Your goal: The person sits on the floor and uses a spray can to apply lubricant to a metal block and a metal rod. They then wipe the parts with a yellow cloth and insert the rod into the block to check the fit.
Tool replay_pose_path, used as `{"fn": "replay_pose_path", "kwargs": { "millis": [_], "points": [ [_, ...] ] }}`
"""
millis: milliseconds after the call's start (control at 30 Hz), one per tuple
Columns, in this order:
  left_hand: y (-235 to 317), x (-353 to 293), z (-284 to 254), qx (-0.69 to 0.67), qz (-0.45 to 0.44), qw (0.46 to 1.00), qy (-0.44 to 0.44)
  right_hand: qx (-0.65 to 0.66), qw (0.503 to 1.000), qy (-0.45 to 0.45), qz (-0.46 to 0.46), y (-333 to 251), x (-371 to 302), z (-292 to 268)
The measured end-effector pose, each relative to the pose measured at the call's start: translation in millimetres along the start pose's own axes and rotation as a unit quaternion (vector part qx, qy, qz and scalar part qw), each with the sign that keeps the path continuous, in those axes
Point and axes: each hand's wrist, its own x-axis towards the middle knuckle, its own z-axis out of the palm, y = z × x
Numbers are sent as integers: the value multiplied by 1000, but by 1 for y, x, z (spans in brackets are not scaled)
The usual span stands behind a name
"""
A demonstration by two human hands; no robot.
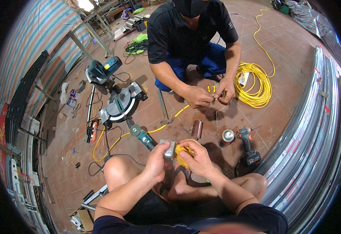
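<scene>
Above my lap, my left hand grips a small silvery rectangular block, thumb along its upper side. My right hand is closed round a crumpled yellow cloth, held against or right beside the block's right end; the fingers hide the exact contact. Just beyond my left hand lies a teal angle grinder. A reddish-brown cylinder stands past my right hand, with a spray can and a cordless drill to its right.
Opposite me a person squats, holding yellow-handled pliers. A mitre saw and a hammer are on the tiled floor. A coiled yellow cable lies at the far right. Long metal profiles line the right side.
</scene>
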Motion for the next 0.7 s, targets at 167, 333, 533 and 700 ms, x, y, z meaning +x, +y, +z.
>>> {"fn": "replay_pose_path", "kwargs": {
  "millis": [167,333,533,700],
  "points": [
    [-2,-9,-2,46,69,996,-25,-88,995,11,-54,-3,2,2],
    [-8,-12,0,94,98,990,-30,-113,991,40,-54,2,-8,4],
    [-12,-7,-3,37,97,995,7,-45,997,18,-58,10,-12,12],
    [-4,0,-11,74,90,993,32,-62,996,-51,-31,17,-6,8]
  ]
}}
